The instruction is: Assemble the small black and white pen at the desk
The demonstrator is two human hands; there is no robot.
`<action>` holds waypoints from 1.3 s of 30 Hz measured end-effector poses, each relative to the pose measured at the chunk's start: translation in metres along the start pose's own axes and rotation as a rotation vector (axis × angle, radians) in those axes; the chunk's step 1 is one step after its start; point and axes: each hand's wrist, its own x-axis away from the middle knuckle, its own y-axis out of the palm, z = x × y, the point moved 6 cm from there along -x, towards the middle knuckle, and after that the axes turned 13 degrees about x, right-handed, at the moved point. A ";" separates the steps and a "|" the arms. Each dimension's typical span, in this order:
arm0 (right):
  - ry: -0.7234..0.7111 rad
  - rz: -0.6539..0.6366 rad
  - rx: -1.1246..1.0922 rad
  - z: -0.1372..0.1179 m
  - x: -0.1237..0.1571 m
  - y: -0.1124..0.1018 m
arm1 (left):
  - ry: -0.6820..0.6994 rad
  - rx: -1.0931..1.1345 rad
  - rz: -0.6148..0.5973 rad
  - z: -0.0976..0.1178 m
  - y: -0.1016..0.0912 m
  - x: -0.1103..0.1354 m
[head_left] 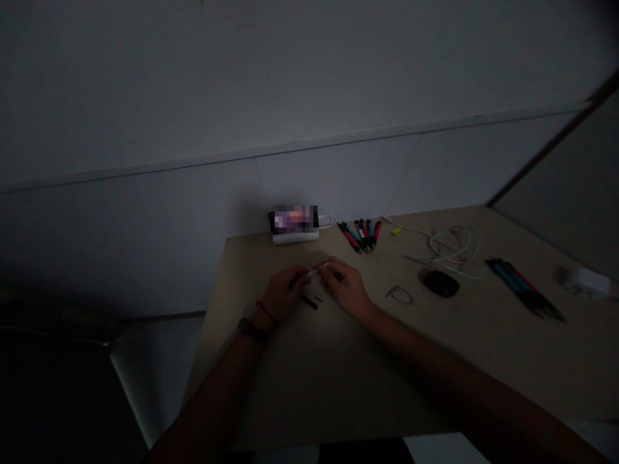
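Apparently aligning, the left hand (pixel 285 287) and right hand (pixel 346 287) pinch a slim whitish rod (pixel 314 272) toward the tan counter's (pixel 300 386) far edge; steadiness matters next.

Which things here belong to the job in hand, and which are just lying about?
Job in hand:
- thin pale piece, between left hand and right hand
- probably black tube and small dark piece, just below the hands

Apparently lying about:
- phone on white stand
- pens by the wall
- mouse
- pens at right
- white block
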 end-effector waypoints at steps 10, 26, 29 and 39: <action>0.045 -0.009 -0.069 0.008 0.000 0.003 | 0.004 -0.003 0.015 0.003 0.000 0.000; -0.015 0.018 0.022 0.008 -0.003 -0.002 | -0.012 0.000 0.013 -0.001 0.000 0.000; 0.002 -0.009 -0.018 0.009 -0.003 0.000 | -0.007 -0.014 0.017 -0.002 0.000 0.000; -0.015 0.042 0.077 0.004 -0.002 -0.006 | -0.003 -0.012 0.031 -0.002 0.000 0.002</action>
